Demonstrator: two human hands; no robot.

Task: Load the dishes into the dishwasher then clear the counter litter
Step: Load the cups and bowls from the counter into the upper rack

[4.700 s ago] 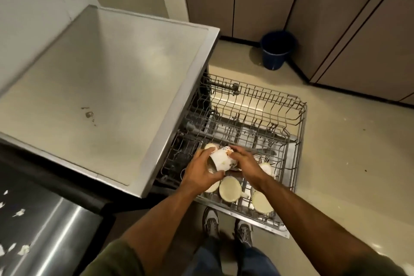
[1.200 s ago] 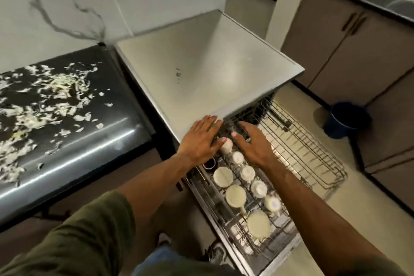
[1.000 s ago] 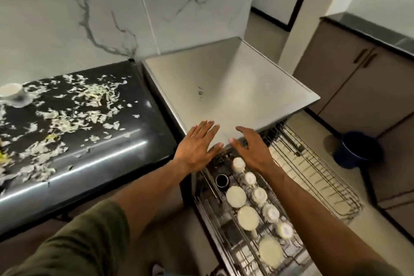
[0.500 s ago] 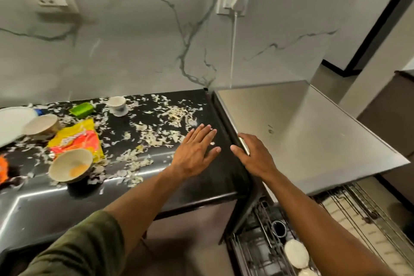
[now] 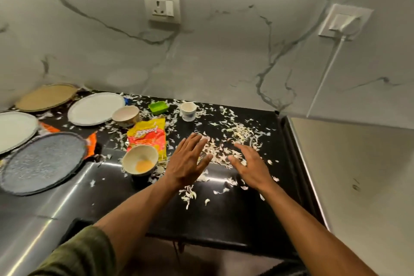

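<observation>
A black counter (image 5: 224, 213) fills the lower frame, strewn with pale shreds of litter (image 5: 235, 141) (thickest at centre). On it at left lie four plates (image 5: 94, 108), two bowls (image 5: 140, 161), a yellow-red snack wrapper (image 5: 149, 135), a green container (image 5: 158, 107) and a small cup (image 5: 188, 110).

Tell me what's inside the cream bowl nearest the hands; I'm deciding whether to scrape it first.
The cream bowl holds a small orange-yellow smear at the bottom; the rest of its inside looks bare. It partly overlaps the yellow-red snack packet, so what lies under the bowl is hidden.
</observation>
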